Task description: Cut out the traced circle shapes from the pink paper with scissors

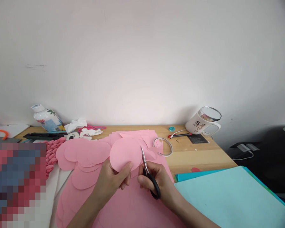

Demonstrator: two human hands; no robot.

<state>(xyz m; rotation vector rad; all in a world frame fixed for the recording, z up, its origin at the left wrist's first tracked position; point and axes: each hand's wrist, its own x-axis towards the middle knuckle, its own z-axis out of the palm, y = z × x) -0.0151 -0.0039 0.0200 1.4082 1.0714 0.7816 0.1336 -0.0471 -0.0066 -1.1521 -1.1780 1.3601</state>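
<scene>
Head view: above pink sheets (137, 205), the left hand (117, 175) pinches a pink paper circle (125, 153) at its lower edge; the right hand (155, 177) grips black-handled scissors (149, 176) alongside. The circle looks light, easily creased, best held gently near its rim.

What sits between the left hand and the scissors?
The pink paper circle, held by the left hand, its right edge beside the black-handled scissors; head view.
</scene>
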